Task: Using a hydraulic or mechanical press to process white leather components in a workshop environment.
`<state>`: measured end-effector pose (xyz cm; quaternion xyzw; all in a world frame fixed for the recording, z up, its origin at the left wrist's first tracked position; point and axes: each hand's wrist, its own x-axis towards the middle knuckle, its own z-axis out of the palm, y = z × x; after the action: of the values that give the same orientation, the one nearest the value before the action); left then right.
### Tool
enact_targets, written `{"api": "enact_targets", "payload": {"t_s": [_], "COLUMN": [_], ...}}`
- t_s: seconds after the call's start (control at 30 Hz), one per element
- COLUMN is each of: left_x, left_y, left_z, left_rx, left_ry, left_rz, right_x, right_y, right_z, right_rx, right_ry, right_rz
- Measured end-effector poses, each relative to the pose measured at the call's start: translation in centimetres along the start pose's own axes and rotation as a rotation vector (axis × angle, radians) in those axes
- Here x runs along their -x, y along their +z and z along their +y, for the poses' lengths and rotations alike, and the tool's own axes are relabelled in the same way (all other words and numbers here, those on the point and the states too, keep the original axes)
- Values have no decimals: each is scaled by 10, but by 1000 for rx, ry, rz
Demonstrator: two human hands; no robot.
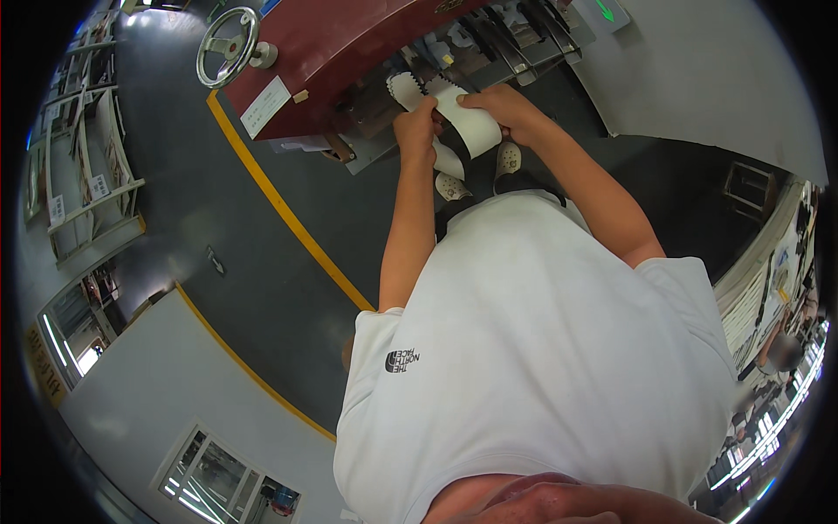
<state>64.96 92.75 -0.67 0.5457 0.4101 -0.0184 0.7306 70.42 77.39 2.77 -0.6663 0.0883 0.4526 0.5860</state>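
My left hand (417,129) is closed on white strip material (473,131) with dark serrated edges at its far end and a dark band through its middle. My right hand (502,113) grips the right side of the same material, thumb on top. I cannot tell whether it is one folded piece or several. Both hands are at the front of a dark red machine (323,52), just below its metal plates and bars (519,61). My feet in light clogs (508,157) show beneath the strips.
A chrome handwheel (229,48) sits at the machine's left. A yellow floor line (279,205) runs beside me. A white rack (96,183) stands left, a pale panel (698,79) upper right, a metal stool or frame (749,192) at right, and a blurred person (777,354) far right.
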Motion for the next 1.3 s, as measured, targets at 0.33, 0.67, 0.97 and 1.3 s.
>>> {"api": "enact_targets", "payload": {"t_s": [0.33, 0.67, 0.97, 1.3], "left_x": [8, -13, -6, 10], "left_y": [-2, -3, -2, -20], "left_z": [6, -18, 1, -5], "left_rx": [-162, -471, -831, -304], "left_ry": [92, 343, 416, 227], "left_rz": [90, 238, 240, 48], "right_x": [-43, -43, -53, -23], "right_y": [12, 19, 25, 8], "right_z": [20, 22, 21, 12], "right_rx": [664, 629, 650, 779], "right_ry": [-504, -542, -574, -1036], "right_rz": [317, 387, 500, 569]}}
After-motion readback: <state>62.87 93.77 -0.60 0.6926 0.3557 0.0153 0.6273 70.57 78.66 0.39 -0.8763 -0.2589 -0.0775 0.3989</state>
